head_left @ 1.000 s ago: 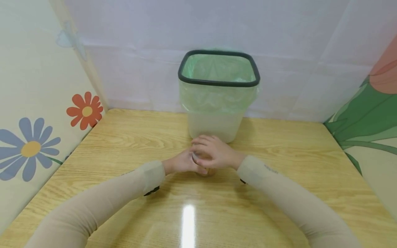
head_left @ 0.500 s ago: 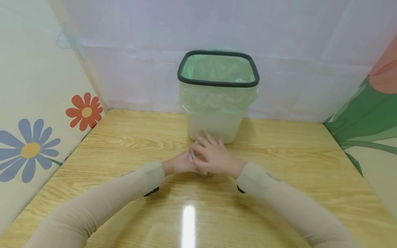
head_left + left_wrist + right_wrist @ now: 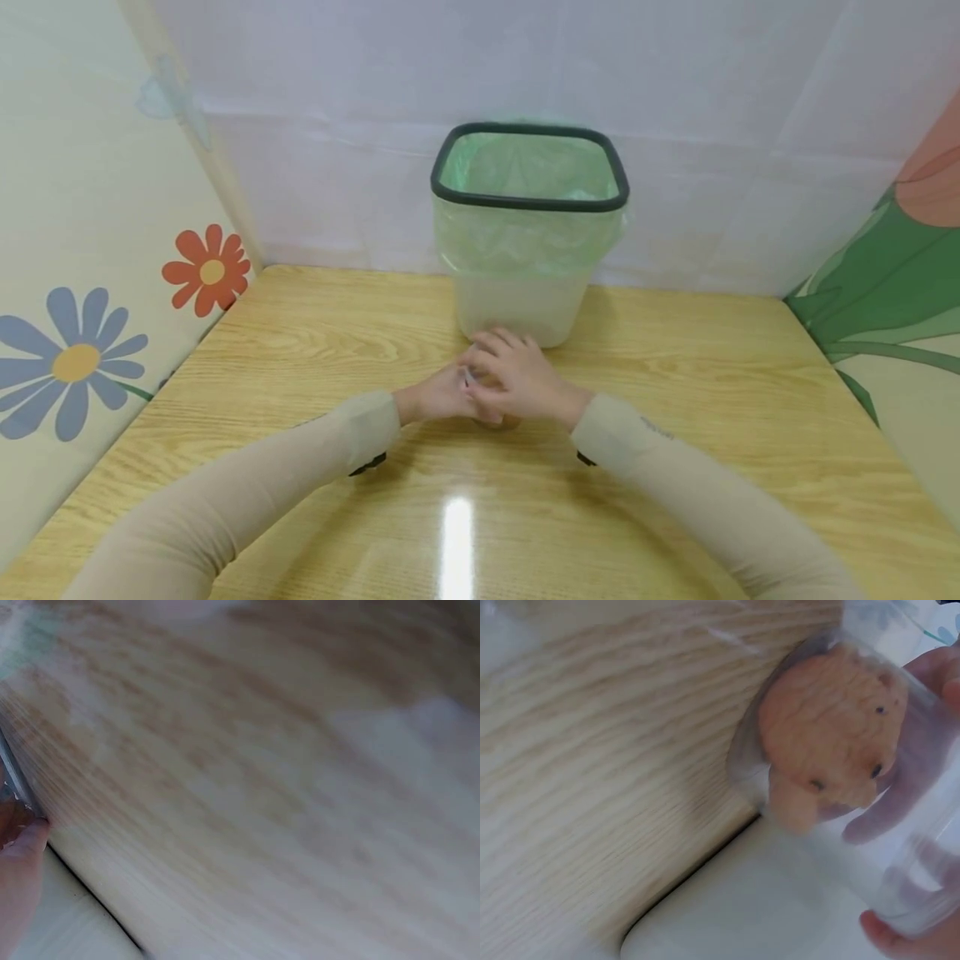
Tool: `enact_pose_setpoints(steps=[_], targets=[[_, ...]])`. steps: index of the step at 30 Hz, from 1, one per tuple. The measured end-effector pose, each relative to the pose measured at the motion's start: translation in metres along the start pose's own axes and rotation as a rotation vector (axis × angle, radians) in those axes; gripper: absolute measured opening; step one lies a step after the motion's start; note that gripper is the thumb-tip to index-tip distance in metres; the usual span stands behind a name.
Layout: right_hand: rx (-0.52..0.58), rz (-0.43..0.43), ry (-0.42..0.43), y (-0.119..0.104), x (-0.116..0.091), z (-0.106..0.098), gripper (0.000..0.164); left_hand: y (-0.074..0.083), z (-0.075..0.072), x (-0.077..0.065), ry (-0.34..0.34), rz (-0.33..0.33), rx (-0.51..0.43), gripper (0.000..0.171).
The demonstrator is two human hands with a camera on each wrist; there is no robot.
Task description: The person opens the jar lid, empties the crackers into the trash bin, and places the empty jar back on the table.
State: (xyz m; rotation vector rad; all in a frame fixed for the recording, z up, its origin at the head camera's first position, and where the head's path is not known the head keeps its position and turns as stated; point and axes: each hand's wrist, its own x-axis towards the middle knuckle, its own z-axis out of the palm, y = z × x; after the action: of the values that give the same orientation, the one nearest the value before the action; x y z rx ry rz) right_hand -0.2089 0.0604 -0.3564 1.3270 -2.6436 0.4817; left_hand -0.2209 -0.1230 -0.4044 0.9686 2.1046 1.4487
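Note:
My left hand (image 3: 442, 396) grips a clear see-through jar (image 3: 855, 870) low over the table, in front of the bin. Inside the jar sits a lumpy orange-brown figure with small dark dots (image 3: 829, 727), at its lower end. Bent over the jar's upper end, my right hand (image 3: 525, 379) has its fingers curled around it. One of its fingertips (image 3: 881, 934) shows by the rim in the right wrist view. Whether a separate lid lies under it, I cannot tell. The left wrist view catches only the left thumb (image 3: 26, 862) and a sliver of jar edge.
A pale bin (image 3: 517, 300) with a dark rim and a greenish liner stands just behind the hands, against a whitish back sheet (image 3: 360, 167). The wooden table (image 3: 315, 325) is bordered by flower-patterned side panels (image 3: 75, 362).
Half a second ago the right fingers lifted and spread, blurred by motion; now they are curled around the jar's top again. The left hand and jar have stayed in place.

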Motion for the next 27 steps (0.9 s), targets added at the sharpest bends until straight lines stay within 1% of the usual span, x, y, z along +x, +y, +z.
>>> enact_pose_setpoints(steps=[2, 4, 11, 12, 14, 18, 19, 23, 25, 27], targets=[[0.003, -0.03, 0.002, 0.003, 0.0, 0.0, 0.038, 0.0, 0.0, 0.0, -0.006, -0.003, -0.037, 0.075], [0.008, -0.06, 0.002, 0.006, 0.001, 0.001, 0.037, 0.001, 0.001, 0.0, -0.004, -0.011, -0.053, 0.075], [0.033, -0.143, -0.002, 0.013, 0.001, -0.002, 0.039, 0.006, 0.001, -0.002, 0.026, -0.052, 0.021, 0.068], [0.032, -0.147, -0.006, 0.014, 0.001, -0.002, 0.04, 0.006, 0.001, -0.001, 0.032, -0.057, 0.028, 0.07], [0.032, -0.145, -0.018, 0.015, 0.001, -0.002, 0.045, 0.006, 0.002, -0.001, 0.047, -0.066, 0.023, 0.078], [0.023, -0.101, -0.086, 0.013, 0.002, -0.007, 0.056, 0.006, 0.002, -0.001, 0.061, -0.058, -0.014, 0.094], [0.023, -0.082, -0.112, 0.011, 0.002, -0.008, 0.058, 0.006, 0.002, 0.0, 0.057, -0.053, -0.029, 0.095], [0.038, 0.012, -0.215, 0.004, 0.003, -0.013, 0.06, 0.005, 0.002, 0.0, 0.025, -0.04, -0.085, 0.085], [0.04, 0.065, -0.243, -0.001, 0.003, -0.015, 0.06, 0.005, 0.002, 0.0, 0.021, -0.032, -0.083, 0.081], [0.035, 0.11, -0.248, -0.005, 0.004, -0.015, 0.061, 0.005, 0.001, -0.001, 0.014, -0.024, -0.087, 0.08]])
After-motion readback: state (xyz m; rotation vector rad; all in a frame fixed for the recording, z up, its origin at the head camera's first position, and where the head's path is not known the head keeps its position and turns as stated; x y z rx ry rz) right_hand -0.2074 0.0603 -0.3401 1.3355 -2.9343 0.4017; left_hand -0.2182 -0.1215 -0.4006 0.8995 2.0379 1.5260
